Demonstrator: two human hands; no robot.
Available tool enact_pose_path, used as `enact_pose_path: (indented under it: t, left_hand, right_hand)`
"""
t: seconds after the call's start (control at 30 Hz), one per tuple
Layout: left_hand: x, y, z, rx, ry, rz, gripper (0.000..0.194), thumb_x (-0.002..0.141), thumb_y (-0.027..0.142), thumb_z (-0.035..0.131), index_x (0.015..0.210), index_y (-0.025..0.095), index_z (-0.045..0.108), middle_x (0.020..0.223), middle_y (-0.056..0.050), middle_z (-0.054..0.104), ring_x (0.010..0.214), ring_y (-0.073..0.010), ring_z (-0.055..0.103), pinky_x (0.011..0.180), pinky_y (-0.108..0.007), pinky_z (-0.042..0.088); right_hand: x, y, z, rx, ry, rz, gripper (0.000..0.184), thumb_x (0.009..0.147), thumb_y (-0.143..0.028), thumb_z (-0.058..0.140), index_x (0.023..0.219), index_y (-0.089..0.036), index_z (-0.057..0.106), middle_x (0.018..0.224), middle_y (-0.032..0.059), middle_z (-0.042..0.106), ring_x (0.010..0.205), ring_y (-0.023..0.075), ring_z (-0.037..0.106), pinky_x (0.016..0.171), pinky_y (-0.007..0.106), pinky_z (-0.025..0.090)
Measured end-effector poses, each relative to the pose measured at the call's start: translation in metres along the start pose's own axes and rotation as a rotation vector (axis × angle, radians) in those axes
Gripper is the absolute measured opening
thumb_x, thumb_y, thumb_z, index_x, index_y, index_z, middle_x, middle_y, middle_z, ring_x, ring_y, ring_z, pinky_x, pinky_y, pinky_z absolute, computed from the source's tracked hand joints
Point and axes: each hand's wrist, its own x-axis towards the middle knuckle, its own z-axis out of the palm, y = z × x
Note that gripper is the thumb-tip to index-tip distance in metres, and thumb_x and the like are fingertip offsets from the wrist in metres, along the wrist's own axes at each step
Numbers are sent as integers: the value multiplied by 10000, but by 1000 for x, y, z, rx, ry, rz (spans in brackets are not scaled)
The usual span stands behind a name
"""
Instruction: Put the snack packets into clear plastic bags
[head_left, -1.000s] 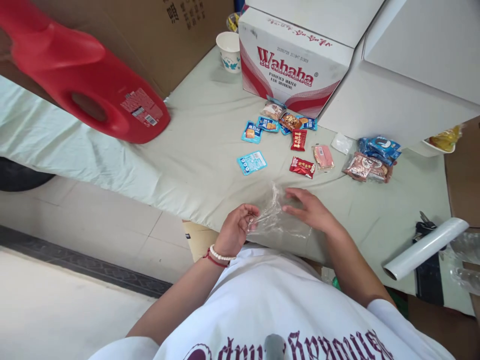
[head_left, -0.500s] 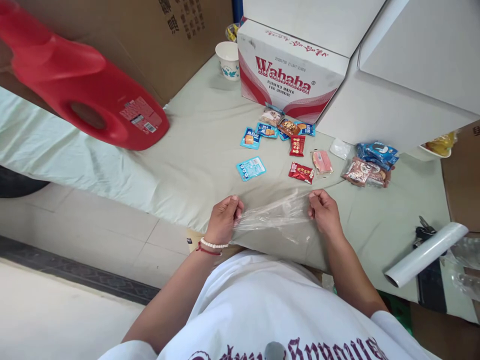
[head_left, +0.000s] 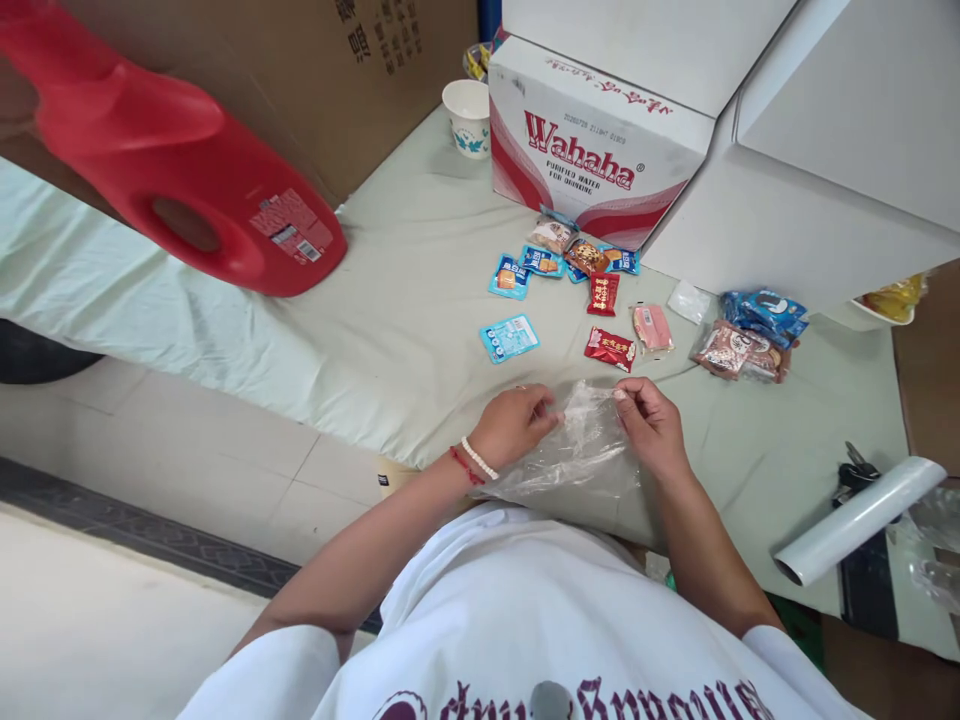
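A clear plastic bag [head_left: 589,450] hangs at the front edge of the cloth-covered table, close to my white shirt. The thumb and fingers of my right hand [head_left: 651,425] pinch its upper right corner. My left hand [head_left: 519,425], a white bead bracelet on its wrist, is at the bag's upper left part. Its fingers are curved, with a gap between them and the thumb. Beyond the bag lie a light-blue snack packet [head_left: 510,338], a red-wrapped snack [head_left: 610,347], and a pink one [head_left: 652,328].
Farther back are blue snack packets [head_left: 511,276] and an upright red packet [head_left: 603,293] before the Wahaha carton [head_left: 592,150]. A paper cup [head_left: 468,125] stands beside it. Brown packets [head_left: 727,350] lie right, a white roll [head_left: 859,520] nearer. A red jug [head_left: 247,220] is left.
Both hands pulled the bag taut sideways half a second ago. Since then my left hand has let go of its left end and moved right, and the bag has slackened. My right hand keeps its pinch.
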Motion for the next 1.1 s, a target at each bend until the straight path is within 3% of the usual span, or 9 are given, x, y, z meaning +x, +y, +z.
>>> enact_pose_path:
  t: [0.1,0.3,0.47,0.6,0.7,0.77,0.83,0.9,1.1]
  left_hand:
    - [6,-3,5,-104,77,-3,262,950,335,461,780,200,609,682,0,610,668,-164,536,647,-292,360]
    - [0,-24,-7,-211,265,-106,273,957,407,453,787,212,540,658,30,559,653,-153,505,639,-273,351]
    - [17,-46,-23,-47,419,-189,220,959,360,461,852,214,584,657,17,544,654,-179,531,666,-287,374]
    - [25,-45,-23,87,650,-185,236,890,280,553,1102,184,594,956,-94,633,908,-253,611,832,-369,466]
    - [14,-30,-17,194,854,29,348,883,239,559,1219,152,569,1238,-191,581,1215,-311,533,1049,-484,410]
    - [6,-21,-12,277,668,264,321,900,221,543,1214,184,601,1233,-168,616,1278,-308,518,1109,-512,362]
    - [2,-18,-7,345,310,454,309,918,208,527,1206,227,636,1202,-132,670,1296,-287,543,1144,-512,333]
    - [4,-24,-3,397,64,496,338,938,219,511,1251,232,640,1282,-135,675,1347,-284,533,1187,-542,276]
    - [21,-62,-13,456,-69,442,685,928,506,595,1512,177,451,1594,-195,442,1496,-331,387,1255,-613,55]
  right_hand:
    - [1,4,-4,-10,48,31,280,912,-516,636,907,-237,615,618,-60,453,524,123,405,513,260,338]
    - [2,25,-6,110,188,186,316,854,-540,667,851,-234,589,573,-73,443,484,123,386,468,254,306]
    - [8,39,-2,-11,279,160,299,863,-530,633,862,-233,596,576,-63,486,500,141,423,494,263,348]
    - [12,43,1,-203,325,124,283,899,-512,583,876,-232,620,651,-36,569,572,160,497,572,272,405]
    - [13,43,5,-250,367,125,260,916,-480,562,892,-230,628,668,-34,580,597,165,522,601,272,413]
    - [13,42,7,-245,368,121,248,923,-466,555,900,-230,626,668,-36,577,601,164,528,611,272,415]
    - [14,42,6,-230,361,119,240,923,-459,556,900,-230,623,666,-38,578,600,163,525,612,271,415]
    - [15,43,3,-226,373,124,239,917,-456,563,895,-226,625,652,-38,577,596,165,522,609,270,413]
    - [14,59,-32,-335,478,160,281,905,-467,559,904,-201,649,629,-25,581,595,170,521,614,278,409]
